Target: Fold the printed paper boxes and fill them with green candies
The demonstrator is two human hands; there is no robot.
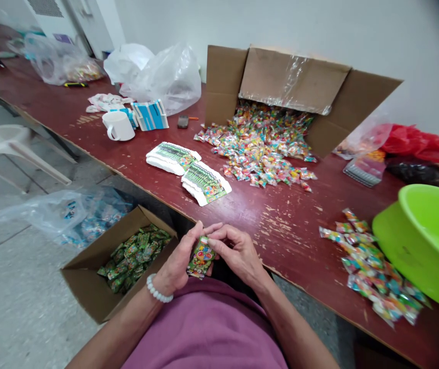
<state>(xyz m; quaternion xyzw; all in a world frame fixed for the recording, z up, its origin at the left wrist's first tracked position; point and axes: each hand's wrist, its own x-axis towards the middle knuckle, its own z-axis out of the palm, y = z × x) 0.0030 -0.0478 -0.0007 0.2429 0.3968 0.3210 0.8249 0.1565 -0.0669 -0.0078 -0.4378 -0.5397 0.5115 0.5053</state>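
Just off the table's front edge, a small green printed candy box (pixel 203 258) with colourful pictures lies in my left hand (pixel 180 259), whose fingers close around it. My right hand (pixel 239 252) pinches the box's white top end between thumb and fingers. Whether a candy is inside cannot be seen. Ahead on the table lie two fanned stacks of flat green-and-white boxes, a farther stack (pixel 173 156) and a nearer stack (pixel 206 183). Behind them, wrapped candies (pixel 261 148) spill out of a large cardboard carton (pixel 294 77) lying on its side.
Below left, an open carton (pixel 83 287) holds several green boxes (pixel 134 256), beside a plastic bag (pixel 88 215) of blue packets. A white mug (pixel 118 126) stands on the red table (pixel 280 220). Loose candies (pixel 373 266) lie by a green basin (pixel 403 246). A white stool (pixel 4 138) stands left.
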